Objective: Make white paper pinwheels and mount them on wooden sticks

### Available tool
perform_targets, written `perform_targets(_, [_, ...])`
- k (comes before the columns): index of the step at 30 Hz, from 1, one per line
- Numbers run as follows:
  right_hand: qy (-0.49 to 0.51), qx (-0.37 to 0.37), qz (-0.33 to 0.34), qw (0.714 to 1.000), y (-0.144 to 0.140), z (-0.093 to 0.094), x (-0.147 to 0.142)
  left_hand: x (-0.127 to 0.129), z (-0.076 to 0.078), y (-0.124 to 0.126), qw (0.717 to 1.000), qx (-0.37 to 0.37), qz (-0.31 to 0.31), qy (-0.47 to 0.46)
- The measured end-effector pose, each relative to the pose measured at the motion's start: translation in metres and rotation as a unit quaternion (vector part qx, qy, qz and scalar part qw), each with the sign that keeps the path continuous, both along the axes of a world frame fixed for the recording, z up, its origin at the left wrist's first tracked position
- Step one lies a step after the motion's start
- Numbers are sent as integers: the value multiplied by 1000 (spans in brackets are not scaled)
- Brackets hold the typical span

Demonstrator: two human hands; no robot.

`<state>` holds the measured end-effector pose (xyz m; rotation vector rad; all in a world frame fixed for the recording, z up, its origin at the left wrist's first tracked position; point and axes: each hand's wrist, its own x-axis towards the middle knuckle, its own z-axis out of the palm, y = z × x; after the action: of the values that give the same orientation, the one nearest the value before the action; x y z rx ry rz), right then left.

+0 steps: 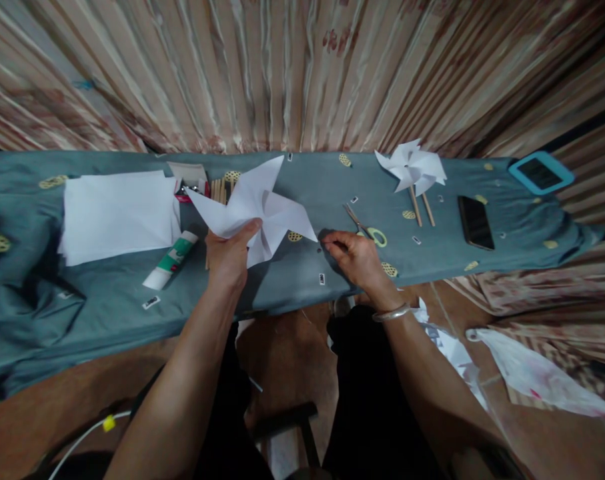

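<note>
Curtain (282,80) right across the far side, and a green-grey cloth (302,280) covers the long table in front of it. A stack of white paper (115,217) fills the left stretch. Now the big one: a white paper pinwheel (256,208), raised near the middle, and the left hand (229,257) has it! That hand grips its near-left part, thumb lying across the front, blades fanning out to the far side and both flanks. Its right-hand tip points straight at the right hand (355,257), just beside those fingertips. They're drawn in narrow; whether anything small sits between them, I can't tell. Far right, two smaller pinwheels (412,167) lie on their sticks. Left of the left hand, a glue tube (171,260); beyond the right hand, scissors (361,225), yellow-green handles facing right.
</note>
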<state>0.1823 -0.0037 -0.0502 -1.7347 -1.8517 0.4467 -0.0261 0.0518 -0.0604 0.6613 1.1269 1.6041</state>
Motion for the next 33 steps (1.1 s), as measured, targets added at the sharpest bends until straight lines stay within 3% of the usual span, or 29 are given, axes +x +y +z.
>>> perform_targets(5, [-25, -27, 40, 999, 0, 0, -4, -3, -2, -2, 999, -14, -3, 33])
perform_targets(13, [-103, -2, 72, 992, -6, 0, -12, 0, 0, -6, 999, -13, -14, 47])
perform_targets(24, [-122, 11, 84, 989, -6, -2, -11, -3, 4, -11, 991, -37, -18, 130])
perform_targets(33, [-182, 4, 138, 974, -10, 2, -19, -1, 8, -13, 989, -18, -15, 146])
